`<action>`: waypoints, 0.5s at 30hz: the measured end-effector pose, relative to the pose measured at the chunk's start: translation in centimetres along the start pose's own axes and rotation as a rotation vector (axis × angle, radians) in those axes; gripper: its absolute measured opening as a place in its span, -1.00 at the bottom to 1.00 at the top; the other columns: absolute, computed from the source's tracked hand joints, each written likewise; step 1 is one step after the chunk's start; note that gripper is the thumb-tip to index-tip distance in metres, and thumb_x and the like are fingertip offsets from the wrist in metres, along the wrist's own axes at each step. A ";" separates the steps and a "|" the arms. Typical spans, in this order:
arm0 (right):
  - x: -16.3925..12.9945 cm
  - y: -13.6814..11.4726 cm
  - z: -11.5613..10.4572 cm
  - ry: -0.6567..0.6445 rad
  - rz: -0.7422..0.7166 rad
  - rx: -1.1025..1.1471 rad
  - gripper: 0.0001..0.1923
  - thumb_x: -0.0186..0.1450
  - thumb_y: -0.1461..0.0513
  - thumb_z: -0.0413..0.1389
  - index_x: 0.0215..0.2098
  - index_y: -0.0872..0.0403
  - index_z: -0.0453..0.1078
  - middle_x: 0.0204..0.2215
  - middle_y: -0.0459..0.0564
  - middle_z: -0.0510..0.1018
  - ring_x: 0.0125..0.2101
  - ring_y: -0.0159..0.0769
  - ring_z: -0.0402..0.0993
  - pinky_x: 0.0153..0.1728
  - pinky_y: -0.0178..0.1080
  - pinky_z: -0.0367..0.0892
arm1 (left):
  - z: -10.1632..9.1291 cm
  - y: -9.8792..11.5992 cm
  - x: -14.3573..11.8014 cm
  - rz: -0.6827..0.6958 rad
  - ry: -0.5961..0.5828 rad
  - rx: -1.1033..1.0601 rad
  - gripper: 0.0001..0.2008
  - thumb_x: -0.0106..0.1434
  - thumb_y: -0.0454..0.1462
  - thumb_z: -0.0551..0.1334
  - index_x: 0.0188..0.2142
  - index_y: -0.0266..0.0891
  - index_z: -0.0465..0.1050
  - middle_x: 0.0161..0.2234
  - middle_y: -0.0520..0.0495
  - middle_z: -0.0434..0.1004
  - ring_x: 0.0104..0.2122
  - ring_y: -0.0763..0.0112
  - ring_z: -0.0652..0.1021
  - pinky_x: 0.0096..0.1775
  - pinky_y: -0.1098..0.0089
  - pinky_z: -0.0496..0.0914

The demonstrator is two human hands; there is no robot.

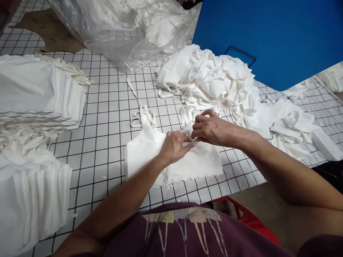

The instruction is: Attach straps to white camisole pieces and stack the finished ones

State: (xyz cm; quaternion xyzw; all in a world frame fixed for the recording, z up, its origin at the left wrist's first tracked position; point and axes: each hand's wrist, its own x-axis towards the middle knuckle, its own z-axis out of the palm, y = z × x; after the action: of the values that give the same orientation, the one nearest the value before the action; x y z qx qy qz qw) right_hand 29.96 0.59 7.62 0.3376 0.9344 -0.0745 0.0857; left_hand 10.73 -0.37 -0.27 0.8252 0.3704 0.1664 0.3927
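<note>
A white strappy top [146,151] lies flat in front of me on a checked cloth, its thin straps [146,116] pointing away from me; its left edge shows several layers. My left hand [175,144] rests on the middle of its upper edge, thumb and fingertips pinching the fabric. Close beside it, my right hand [205,128] is curled with its fingertips pressed together at the same spot. Both sets of fingertips nearly meet there. What exactly lies between the right fingertips is too small to make out.
Stacks of folded white garments [34,92] stand at the left. A heap of loose white garments [211,78] lies behind my right hand. Farther back are a clear plastic bag [120,46] of white cloth, brown cardboard [53,30] and a blue board [268,39]. A red chair [249,217] shows below.
</note>
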 end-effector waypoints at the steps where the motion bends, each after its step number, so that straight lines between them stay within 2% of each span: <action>1: 0.0 0.4 -0.1 0.015 -0.005 0.023 -0.75 0.46 0.24 0.02 -0.31 0.04 0.50 -0.44 -0.04 0.51 -0.26 -0.21 0.28 -0.10 -0.06 0.03 | 0.0 0.0 0.0 -0.003 0.004 -0.007 -0.85 0.31 -0.18 0.30 -0.27 -0.21 0.58 -0.34 0.04 0.58 -0.27 0.37 0.47 -0.01 0.19 0.22; 4: -0.2 1.3 0.3 0.046 -0.038 0.132 -0.71 0.48 0.13 -0.02 -0.24 0.03 0.50 -0.37 -0.03 0.53 -0.26 -0.22 0.29 -0.15 -0.10 0.05 | 0.2 -0.2 0.1 -0.004 0.010 -0.005 -0.83 0.30 -0.16 0.31 -0.32 -0.20 0.58 -0.36 0.05 0.57 -0.27 0.37 0.47 -0.01 0.20 0.23; 7: -0.1 1.6 1.0 0.053 -0.047 0.208 -0.73 0.47 0.12 -0.01 -0.22 0.04 0.50 -0.35 -0.03 0.54 -0.26 -0.23 0.28 -0.18 -0.12 0.05 | 0.3 -0.3 0.2 -0.006 0.024 -0.023 -0.83 0.30 -0.15 0.30 -0.32 -0.19 0.58 -0.34 0.05 0.58 -0.26 0.37 0.48 0.01 0.19 0.22; 12: 0.2 1.5 1.5 0.041 -0.089 0.307 -0.67 0.45 0.14 0.02 -0.40 0.07 0.49 -0.46 -0.06 0.50 -0.29 -0.27 0.27 -0.21 -0.13 0.04 | 0.1 -0.1 0.0 0.038 -0.003 0.010 -0.88 0.33 -0.21 0.28 -0.28 -0.16 0.59 -0.32 0.07 0.60 -0.27 0.39 0.45 0.01 0.19 0.21; 15: -0.1 1.9 1.6 0.076 -0.034 0.451 -0.71 0.37 0.10 0.12 -0.45 0.04 0.51 -0.53 -0.10 0.48 -0.32 -0.30 0.28 -0.18 -0.11 0.05 | -0.1 0.0 0.0 0.036 -0.011 0.031 -0.86 0.35 -0.21 0.25 -0.26 -0.17 0.60 -0.33 0.06 0.59 -0.27 0.40 0.44 0.01 0.21 0.21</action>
State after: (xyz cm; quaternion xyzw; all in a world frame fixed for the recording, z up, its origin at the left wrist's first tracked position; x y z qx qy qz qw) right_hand 31.40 1.63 5.96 0.3350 0.9022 -0.2700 -0.0283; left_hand 10.65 -0.34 -0.19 0.8386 0.3558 0.1629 0.3789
